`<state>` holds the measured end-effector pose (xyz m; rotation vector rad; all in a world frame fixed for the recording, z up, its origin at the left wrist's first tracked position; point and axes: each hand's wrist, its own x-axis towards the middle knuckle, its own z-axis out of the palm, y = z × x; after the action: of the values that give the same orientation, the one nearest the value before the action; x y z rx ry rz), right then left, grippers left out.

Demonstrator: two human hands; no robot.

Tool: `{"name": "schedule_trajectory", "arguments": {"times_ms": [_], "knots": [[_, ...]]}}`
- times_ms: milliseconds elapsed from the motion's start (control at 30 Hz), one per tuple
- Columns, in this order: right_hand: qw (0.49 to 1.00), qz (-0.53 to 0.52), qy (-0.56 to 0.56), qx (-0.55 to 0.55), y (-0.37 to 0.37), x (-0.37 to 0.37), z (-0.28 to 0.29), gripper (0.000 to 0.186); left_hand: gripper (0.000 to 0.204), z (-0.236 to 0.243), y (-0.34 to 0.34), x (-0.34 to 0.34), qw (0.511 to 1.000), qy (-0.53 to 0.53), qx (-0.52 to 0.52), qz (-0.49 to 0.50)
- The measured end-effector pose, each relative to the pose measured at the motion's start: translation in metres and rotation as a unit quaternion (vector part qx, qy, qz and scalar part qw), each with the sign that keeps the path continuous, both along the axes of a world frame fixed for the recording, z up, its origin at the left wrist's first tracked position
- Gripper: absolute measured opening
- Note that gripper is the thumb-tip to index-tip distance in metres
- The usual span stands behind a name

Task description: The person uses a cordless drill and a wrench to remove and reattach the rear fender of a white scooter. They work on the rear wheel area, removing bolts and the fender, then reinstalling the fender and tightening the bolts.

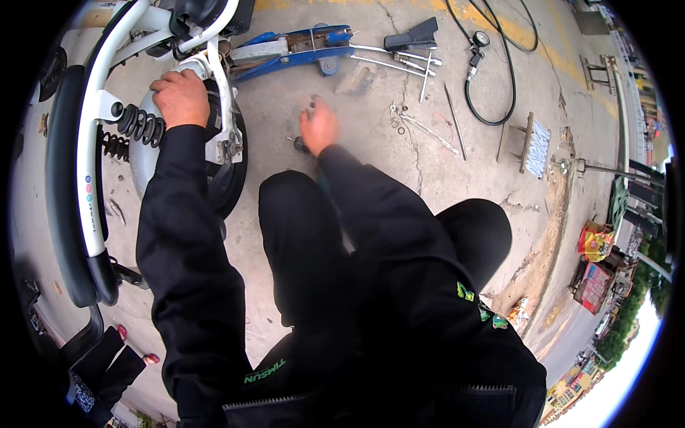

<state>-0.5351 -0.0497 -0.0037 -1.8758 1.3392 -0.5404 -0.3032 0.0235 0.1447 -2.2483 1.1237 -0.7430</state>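
Note:
My left hand (182, 98) rests with curled fingers on the rear wheel (148, 167) of a white-framed scooter, near its pale metal hub side. The wheel's black tyre (232, 185) shows beyond my sleeve. Out over the concrete, my right hand (319, 125) is smeared by motion, its fingers drawn together. A small dark piece shows at its fingertips, too blurred to name. Just beside that wrist a dark round part (300, 144) lies on the ground. Two black coil springs (139, 125) stand close to my left hand.
A blue trolley jack (292, 53) lies beyond my hands, against the scooter frame (93, 157). To its right are metal rods, a ratchet-like tool (427, 130) and a black hose with a gauge (481, 39). A small stool (534, 146) stands farther right. Another person's legs (107, 364) show lower left.

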Motion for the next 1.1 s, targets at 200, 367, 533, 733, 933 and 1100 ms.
{"name": "schedule_trajectory", "arguments": {"times_ms": [200, 367, 533, 733, 933, 1100], "knots": [[0.985, -0.153, 0.053, -0.058, -0.078, -0.129, -0.128, 0.043, 0.038, 0.014, -0.008, -0.009, 0.993, 0.106, 0.021, 0.055], [0.991, -0.076, 0.112, -0.019, -0.112, -0.091, -0.140, 0.042, 0.041, 0.028, 0.005, -0.008, 0.986, 0.135, 0.028, 0.098], [0.977, -0.091, 0.179, -0.066, -0.126, -0.096, -0.155, 0.033, 0.024, 0.026, -0.005, -0.017, 0.997, 0.076, -0.001, -0.008], [0.992, -0.094, 0.060, -0.066, -0.127, -0.098, -0.160, 0.023, 0.032, 0.028, -0.005, -0.022, 0.996, 0.084, 0.001, 0.007], [0.971, -0.096, -0.198, 0.089, -0.106, -0.044, -0.120, 0.018, 0.046, 0.035, -0.011, -0.024, 0.993, 0.115, -0.003, 0.039], [0.874, 0.051, -0.384, 0.293, -0.094, 0.012, -0.031, 0.009, 0.043, 0.044, -0.028, -0.048, 0.983, 0.174, -0.060, 0.000]]}}
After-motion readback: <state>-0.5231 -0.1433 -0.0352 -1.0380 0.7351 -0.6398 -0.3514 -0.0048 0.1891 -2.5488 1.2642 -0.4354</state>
